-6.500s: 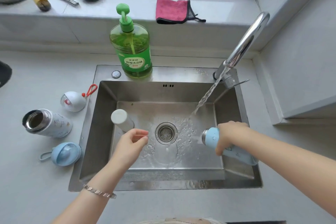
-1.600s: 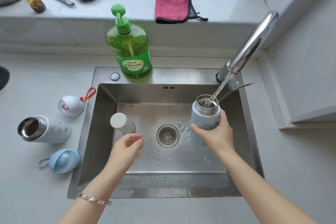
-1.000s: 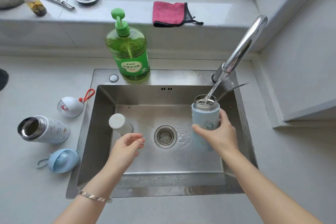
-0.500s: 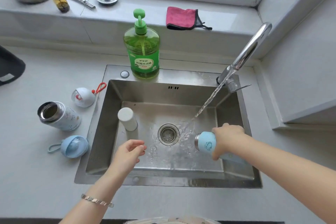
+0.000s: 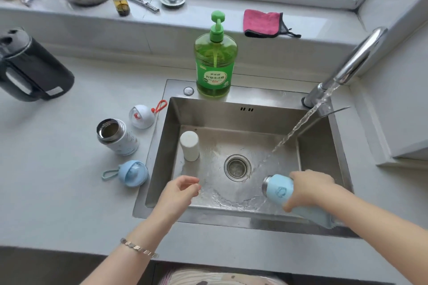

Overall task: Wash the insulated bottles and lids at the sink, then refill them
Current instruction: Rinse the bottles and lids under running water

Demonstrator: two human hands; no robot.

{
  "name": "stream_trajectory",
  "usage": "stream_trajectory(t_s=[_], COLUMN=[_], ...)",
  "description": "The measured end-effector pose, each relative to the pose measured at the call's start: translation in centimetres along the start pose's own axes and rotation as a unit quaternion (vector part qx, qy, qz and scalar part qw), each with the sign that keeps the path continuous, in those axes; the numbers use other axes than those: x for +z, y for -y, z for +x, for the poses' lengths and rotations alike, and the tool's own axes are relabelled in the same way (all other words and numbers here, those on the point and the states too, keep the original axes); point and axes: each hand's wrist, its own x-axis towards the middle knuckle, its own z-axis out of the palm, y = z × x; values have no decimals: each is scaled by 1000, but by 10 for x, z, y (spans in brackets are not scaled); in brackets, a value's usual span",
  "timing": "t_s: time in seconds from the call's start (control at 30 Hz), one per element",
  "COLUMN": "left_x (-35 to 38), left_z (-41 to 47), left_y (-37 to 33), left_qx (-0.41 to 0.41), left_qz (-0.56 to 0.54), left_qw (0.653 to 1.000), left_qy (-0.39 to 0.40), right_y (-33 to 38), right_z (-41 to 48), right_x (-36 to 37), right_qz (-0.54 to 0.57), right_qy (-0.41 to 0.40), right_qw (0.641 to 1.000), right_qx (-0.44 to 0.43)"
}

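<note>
A pale grey countertop (image 5: pixel 69 192) runs below a window ledge, with a stainless steel sink (image 5: pixel 324 146) set into it. My right hand (image 5: pixel 310 188) is wrapped round the light blue insulated bottle (image 5: pixel 279 190), holding it tipped on its side low over the sink's front right corner. The bottle's steel mouth points left toward the round drain (image 5: pixel 237 167). Water (image 5: pixel 298 127) streams from the chrome tap (image 5: pixel 361 53), which is above and behind that hand, and lands between the drain and the bottle's mouth.

My left hand (image 5: pixel 178 194) hovers over the sink's front left, fingers loosely curled and holding nothing. Just behind it, a white cylinder (image 5: pixel 190 146) stands upright on the sink floor. On the counter to the left of this hand lies a light blue dome-shaped lid (image 5: pixel 133 173) with a loop. Further back are the open-mouthed white insulated bottle (image 5: pixel 118 137) and a white dome lid (image 5: pixel 141 116) with a red loop. A green pump bottle of dish soap (image 5: pixel 215 62) stands on the sink's back rim, well beyond both hands.
</note>
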Motion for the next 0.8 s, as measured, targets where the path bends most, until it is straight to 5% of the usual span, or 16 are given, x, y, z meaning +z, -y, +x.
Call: stream_trajectory(t_s=[0.1,0.23,0.4,0.6,0.8], left_x=[-15,-37,-75,-121,-187], left_z=[-7,-19,-35,-42,5], left_y=[-1,-11,-18,3,25], left_qx=[11,52,143,237,224], left_qz=[-17,-57,-127,-82,0], left_qw=[1000,996,981,936,866], left_qy=[23,40,-28,-248,-446], right_y=[35,108,182,198,174], right_z=[-10,-37,-55,-46,-27], right_x=[-1,-7,-3,1,11], right_qz=[121,341,428,332,282], right_qy=[-61,-158,-200,-164,-111], right_qw=[986,899,823,866,918], right_qx=[-94,-225,-316,-336,-257])
